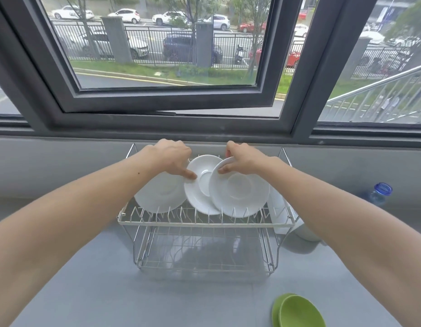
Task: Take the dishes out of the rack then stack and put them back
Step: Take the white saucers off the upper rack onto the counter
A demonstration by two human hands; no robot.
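Note:
A two-tier wire dish rack [204, 224] stands on the grey counter below the window. Three white plates lean in its upper tier: a left plate [161, 195], a middle plate [200, 192] and a right plate [240, 192] overlapping the middle one. My left hand [171, 159] grips the top rim of the left plate, its forefinger touching the middle plate. My right hand [244, 160] pinches the top rim of the right plate. The rack's lower tier holds nothing.
Two stacked green bowls [299, 311] sit at the counter's front right. A white container [281, 208] stands right of the rack, partly behind my right arm. A blue-capped bottle [380, 192] stands at the far right. The window frame [171, 107] rises behind the rack.

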